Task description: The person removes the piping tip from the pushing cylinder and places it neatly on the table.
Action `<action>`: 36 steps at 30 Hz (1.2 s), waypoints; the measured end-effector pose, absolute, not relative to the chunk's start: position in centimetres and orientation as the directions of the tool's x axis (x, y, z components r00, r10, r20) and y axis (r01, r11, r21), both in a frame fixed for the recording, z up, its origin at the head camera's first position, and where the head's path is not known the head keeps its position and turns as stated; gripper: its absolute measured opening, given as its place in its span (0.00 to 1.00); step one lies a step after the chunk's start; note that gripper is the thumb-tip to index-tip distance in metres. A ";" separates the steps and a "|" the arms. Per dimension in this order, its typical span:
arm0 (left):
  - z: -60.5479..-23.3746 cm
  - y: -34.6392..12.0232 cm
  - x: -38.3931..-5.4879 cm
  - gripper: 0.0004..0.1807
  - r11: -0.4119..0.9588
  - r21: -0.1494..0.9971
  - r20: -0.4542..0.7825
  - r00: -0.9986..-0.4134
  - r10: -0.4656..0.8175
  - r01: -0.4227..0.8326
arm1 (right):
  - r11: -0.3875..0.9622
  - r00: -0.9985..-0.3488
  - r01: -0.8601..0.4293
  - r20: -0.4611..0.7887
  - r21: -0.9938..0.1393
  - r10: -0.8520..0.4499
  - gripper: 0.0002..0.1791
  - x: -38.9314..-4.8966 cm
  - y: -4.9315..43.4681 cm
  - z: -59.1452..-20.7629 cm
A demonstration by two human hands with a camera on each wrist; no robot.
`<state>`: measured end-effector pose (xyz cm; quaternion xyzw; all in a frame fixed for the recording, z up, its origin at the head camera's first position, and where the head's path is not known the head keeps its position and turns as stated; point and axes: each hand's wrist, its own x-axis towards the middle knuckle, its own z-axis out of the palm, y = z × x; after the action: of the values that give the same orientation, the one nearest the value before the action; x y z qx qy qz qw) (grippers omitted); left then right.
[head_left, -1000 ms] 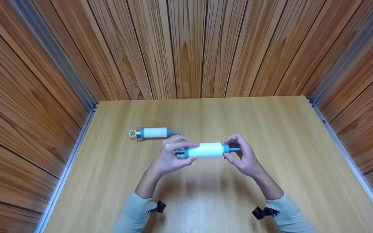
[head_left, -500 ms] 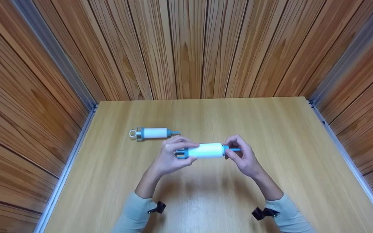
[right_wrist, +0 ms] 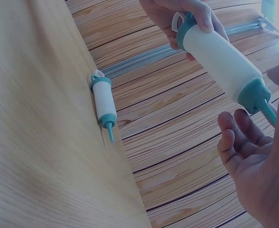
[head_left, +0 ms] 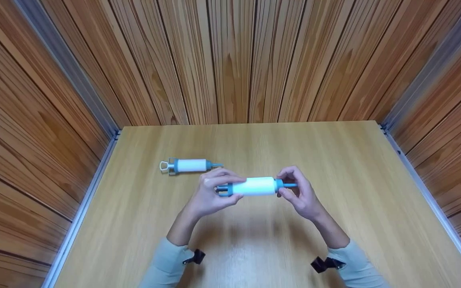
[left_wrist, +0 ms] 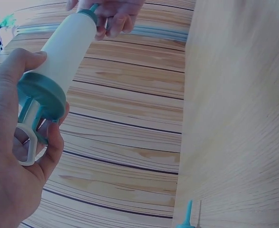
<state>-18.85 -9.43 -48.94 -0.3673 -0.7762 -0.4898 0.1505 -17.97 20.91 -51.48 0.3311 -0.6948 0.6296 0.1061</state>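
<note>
While one syringe point(head_left: 191, 165) lies apart | left hand point(head_left: 209, 196) grips second syringe point(head_left: 257, 186) | right hand point(head_left: 305, 199) by nozzle point(head_left: 290, 185), grip unclear

White syringe point(head_left: 256, 186), teal at both ends; nearly level in midair, nozzle point(head_left: 290, 185) rightward.

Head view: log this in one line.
left hand: holds white/teal cylindrical plastic syringe | right hand: at its nozzle, contact unclear | second similar syringe: lying on wooden table

Head view high above the table point(head_left: 254, 148), forward-down; wrist views close, the same white cylinder point(right_wrist: 221, 61) in both.
</note>
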 end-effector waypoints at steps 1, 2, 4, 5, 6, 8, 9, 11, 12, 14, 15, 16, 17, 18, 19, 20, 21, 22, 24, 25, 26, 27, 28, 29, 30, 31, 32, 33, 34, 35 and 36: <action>-49.0 -9.4 -18.9 0.17 0.250 0.651 0.593 -0.685 0.423 0.717 | -0.012 -0.762 -0.588 0.560 -0.809 -0.325 0.15 -17.9 20.9 -51.5; -49.0 -9.5 -18.9 0.17 0.249 0.649 0.595 -0.683 0.424 0.719 | -0.012 -0.765 -0.584 0.555 -0.812 -0.326 0.15 -17.9 20.9 -51.5; -49.0 -9.5 -18.9 0.17 0.245 0.646 0.598 -0.679 0.426 0.723 | -0.012 -0.770 -0.577 0.548 -0.817 -0.325 0.14 -17.9 21.0 -51.5; -49.0 -9.5 -18.9 0.17 0.243 0.646 0.599 -0.678 0.427 0.724 | -0.010 -0.772 -0.575 0.546 -0.818 -0.325 0.14 -17.9 21.0 -51.5; -49.0 -9.5 -18.9 0.17 0.241 0.646 0.599 -0.677 0.428 0.724 | -0.008 -0.772 -0.575 0.546 -0.818 -0.326 0.14 -17.8 21.0 -51.5; -49.0 -9.5 -18.9 0.18 0.239 0.648 0.597 -0.677 0.431 0.723 | -0.009 -0.769 -0.578 0.548 -0.816 -0.329 0.14 -17.9 21.0 -51.5; -49.0 -9.5 -18.9 0.18 0.239 0.651 0.594 -0.679 0.432 0.721 | -0.009 -0.767 -0.580 0.550 -0.814 -0.330 0.13 -17.9 21.0 -51.5; -48.9 -9.5 -18.9 0.18 0.240 0.655 0.588 -0.682 0.434 0.717 | -0.014 -0.762 -0.585 0.555 -0.811 -0.332 0.13 -17.9 21.0 -51.5; -48.9 -9.5 -18.9 0.18 0.241 0.655 0.587 -0.683 0.434 0.716 | -0.016 -0.759 -0.588 0.559 -0.809 -0.334 0.13 -17.9 21.0 -51.5; -48.9 -9.5 -18.8 0.18 0.238 0.654 0.590 -0.681 0.435 0.718 | -0.018 -0.753 -0.596 0.566 -0.803 -0.336 0.14 -17.9 21.0 -51.6; -48.8 -9.5 -18.8 0.18 0.238 0.652 0.591 -0.679 0.435 0.720 | -0.021 -0.749 -0.600 0.570 -0.800 -0.337 0.14 -17.9 21.0 -51.6; -48.8 -9.5 -18.8 0.18 0.235 0.650 0.595 -0.677 0.434 0.722 | -0.024 -0.745 -0.603 0.574 -0.797 -0.338 0.15 -17.9 21.0 -51.6; -48.7 -9.5 -18.9 0.18 0.233 0.650 0.597 -0.675 0.433 0.724 | -0.026 -0.743 -0.606 0.578 -0.795 -0.339 0.15 -17.9 21.0 -51.6; -48.7 -9.5 -18.9 0.18 0.232 0.649 0.598 -0.674 0.433 0.725 | -0.029 -0.738 -0.611 0.582 -0.791 -0.340 0.16 -17.9 21.0 -51.6; -48.7 -9.5 -18.9 0.18 0.231 0.649 0.599 -0.674 0.433 0.725 | -0.034 -0.734 -0.615 0.587 -0.788 -0.341 0.16 -17.9 21.0 -51.6; -48.7 -9.5 -18.9 0.18 0.234 0.647 0.600 -0.674 0.432 0.726 | -0.037 -0.731 -0.618 0.591 -0.786 -0.342 0.16 -17.9 21.0 -51.6; -48.7 -9.5 -18.9 0.18 0.234 0.648 0.599 -0.675 0.431 0.725 | -0.041 -0.728 -0.620 0.594 -0.783 -0.342 0.17 -17.9 21.0 -51.6; -48.6 -9.5 -18.9 0.17 0.236 0.648 0.598 -0.676 0.430 0.724 | -0.043 -0.726 -0.623 0.597 -0.781 -0.342 0.17 -17.9 21.0 -51.6; -48.6 -9.5 -18.9 0.18 0.243 0.649 0.595 -0.679 0.430 0.721 | -0.043 -0.721 -0.630 0.604 -0.776 -0.340 0.17 -17.9 20.9 -51.6; -48.5 -9.5 -18.9 0.18 0.247 0.648 0.593 -0.681 0.429 0.720 | -0.042 -0.719 -0.633 0.607 -0.773 -0.339 0.17 -17.9 20.9 -51.6; -48.5 -9.5 -18.9 0.18 0.250 0.647 0.593 -0.681 0.429 0.720 | -0.039 -0.717 -0.637 0.610 -0.770 -0.337 0.17 -17.9 20.9 -51.6; -48.5 -9.5 -18.9 0.18 0.250 0.648 0.592 -0.683 0.429 0.719 | -0.039 -0.713 -0.643 0.616 -0.765 -0.335 0.17 -17.9 20.9 -51.6; -48.5 -9.5 -18.9 0.18 0.252 0.649 0.590 -0.684 0.429 0.718 | -0.038 -0.709 -0.648 0.621 -0.761 -0.335 0.17 -18.0 20.9 -51.6; -48.5 -9.5 -18.9 0.18 0.252 0.650 0.589 -0.685 0.429 0.717 | -0.036 -0.706 -0.653 0.624 -0.757 -0.335 0.17 -18.0 20.9 -51.6; -48.5 -9.5 -18.9 0.18 0.253 0.650 0.588 -0.685 0.430 0.717 | -0.037 -0.702 -0.657 0.629 -0.753 -0.334 0.16 -18.1 21.0 -51.6; -48.5 -9.5 -18.9 0.18 0.253 0.651 0.586 -0.686 0.431 0.715 | -0.038 -0.700 -0.660 0.632 -0.750 -0.332 0.16 -18.1 21.0 -51.7; -48.5 -9.5 -18.9 0.18 0.253 0.652 0.585 -0.687 0.431 0.715 | -0.040 -0.697 -0.663 0.637 -0.747 -0.330 0.15 -18.1 21.0 -51.7; -48.5 -9.5 -18.9 0.18 0.252 0.655 0.583 -0.689 0.432 0.712 | -0.042 -0.698 -0.664 0.638 -0.747 -0.326 0.16 -18.1 21.0 -51.7; -48.6 -9.5 -18.9 0.18 0.251 0.658 0.580 -0.690 0.433 0.710 | -0.043 -0.699 -0.663 0.639 -0.747 -0.322 0.16 -18.2 21.1 -51.7; -48.6 -9.5 -18.9 0.18 0.249 0.660 0.579 -0.691 0.433 0.709 | -0.043 -0.699 -0.664 0.640 -0.747 -0.319 0.16 -18.2 21.1 -51.8; -48.6 -9.5 -18.9 0.17 0.249 0.660 0.578 -0.691 0.434 0.709 | -0.043 -0.699 -0.665 0.642 -0.746 -0.315 0.17 -18.2 21.1 -51.8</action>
<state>-18.90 -9.47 -48.63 -0.3674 -0.7776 -0.4906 0.1400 -18.18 21.14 -51.79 0.3616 -0.6774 0.6251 0.1400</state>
